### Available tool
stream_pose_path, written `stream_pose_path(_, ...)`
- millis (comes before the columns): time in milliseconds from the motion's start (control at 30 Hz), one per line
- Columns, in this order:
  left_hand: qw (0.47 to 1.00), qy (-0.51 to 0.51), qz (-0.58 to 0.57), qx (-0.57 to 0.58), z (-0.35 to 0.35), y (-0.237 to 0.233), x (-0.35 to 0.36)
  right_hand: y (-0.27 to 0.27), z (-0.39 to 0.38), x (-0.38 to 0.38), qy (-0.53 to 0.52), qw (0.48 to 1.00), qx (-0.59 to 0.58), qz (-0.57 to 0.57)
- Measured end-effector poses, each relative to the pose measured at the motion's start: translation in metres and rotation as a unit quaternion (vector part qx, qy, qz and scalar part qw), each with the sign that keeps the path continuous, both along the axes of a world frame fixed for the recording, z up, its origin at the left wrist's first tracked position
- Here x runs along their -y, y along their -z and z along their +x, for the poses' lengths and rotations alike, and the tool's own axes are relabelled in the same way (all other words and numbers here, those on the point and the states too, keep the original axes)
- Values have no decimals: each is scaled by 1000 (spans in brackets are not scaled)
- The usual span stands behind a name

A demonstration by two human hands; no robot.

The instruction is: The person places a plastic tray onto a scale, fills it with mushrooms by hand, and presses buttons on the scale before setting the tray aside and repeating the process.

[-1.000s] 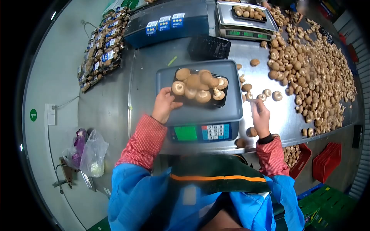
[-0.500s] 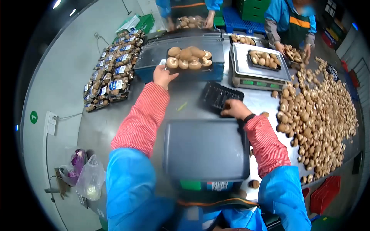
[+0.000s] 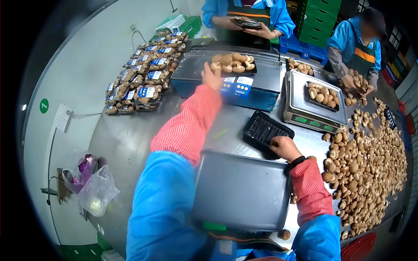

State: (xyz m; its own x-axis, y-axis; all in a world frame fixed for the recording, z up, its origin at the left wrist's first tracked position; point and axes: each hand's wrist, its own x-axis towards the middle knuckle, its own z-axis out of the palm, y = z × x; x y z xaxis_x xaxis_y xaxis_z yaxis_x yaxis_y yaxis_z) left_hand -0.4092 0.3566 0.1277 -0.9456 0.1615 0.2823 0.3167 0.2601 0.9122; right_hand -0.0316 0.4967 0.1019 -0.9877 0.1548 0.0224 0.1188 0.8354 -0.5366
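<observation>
My left hand [image 3: 211, 77] is at the left end of a filled mushroom tray [image 3: 235, 63] on the raised metal wrapping surface; its fingers touch the tray's side, partly blurred. A blue label strip [image 3: 236, 88] hangs below that tray at the surface's front edge. My right hand [image 3: 285, 148] has its fingers closed at the lower right corner of an empty black tray [image 3: 266, 129], which lies tilted behind the grey lidded bin [image 3: 241, 191].
Packed mushroom trays [image 3: 148, 82] are stacked at the left. A scale [image 3: 311, 102] bears another filled tray [image 3: 323, 95]. Loose mushrooms [image 3: 370, 165] pile at the right. Two co-workers stand across the table; one holds a dark tray [image 3: 247, 23], the other holds mushrooms [image 3: 358, 81].
The view has shifted left. My left hand and the filled tray sit farther back, with the blue label now visible. The co-worker opposite now holds a dark tray instead of a filled pack.
</observation>
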Motion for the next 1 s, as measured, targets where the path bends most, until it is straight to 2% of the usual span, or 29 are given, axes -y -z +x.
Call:
stream_pose_path(33,1000,-22,-6,-18,33,-25,8,-1,3,0,-2,999,-25,24)
stream_pose_path(67,999,31,22,0,62,-44,18,-15,7,6,14,999,-25,39)
stream_pose_path(100,995,90,49,20,87,-56,27,-23,9,12,20,990,-127,62)
stream_pose_path(167,963,219,50,148,129,-60,45,-57,24,30,45,962,-253,90)
stream_pose_path(200,948,236,51,207,162,-70,51,-74,39,43,55,956,-275,89)
stream_pose_path(233,929,252,47,268,195,-79,60,-85,53,58,66,950,-294,86)
stream_pose_path(300,837,360,59,407,255,-79,73,-84,104,101,82,950,-278,119)
stream_pose_path(333,823,394,42,407,279,-92,73,-86,122,115,92,954,-258,121)
stream_pose_path(367,835,445,33,321,290,-72,66,-83,139,126,100,956,-251,111)
stream_pose_path(433,829,456,-36,323,320,-71,57,-90,179,138,121,967,-218,55)
stream_pose_path(500,795,509,-61,324,349,-70,45,-95,221,139,244,935,-243,89)
stream_pose_path(567,760,611,-168,143,372,-46,31,-104,266,136,371,893,-218,130)
stream_pose_path(600,715,652,-188,168,399,-57,24,-100,286,133,405,891,-196,61)
stream_pose_path(633,688,688,-191,129,418,-35,15,-92,306,129,433,884,-177,-8)
stream_pose_path(667,648,730,-186,112,436,-17,7,-80,328,121,422,890,-82,-152)
stream_pose_path(700,606,770,-179,94,460,-21,-3,-67,349,114,368,857,-124,-339)
stream_pose_path(767,595,773,-207,74,492,-26,-26,-35,386,112,440,783,-103,-428)
stream_pose_path(800,590,774,-221,65,502,-32,-38,-30,403,107,500,736,-148,-432)
stream_pose_path(833,596,714,-294,220,512,-67,-51,-23,421,102,556,683,-189,-434)
stream_pose_path(900,674,690,-247,93,495,-5,-99,23,470,82,624,668,-234,-330)
stream_pose_path(967,707,645,-276,89,473,20,-140,8,485,72,702,699,-110,-77)
stream_pose_path(1000,715,638,-274,82,462,38,-160,6,486,67,717,694,-59,-18)
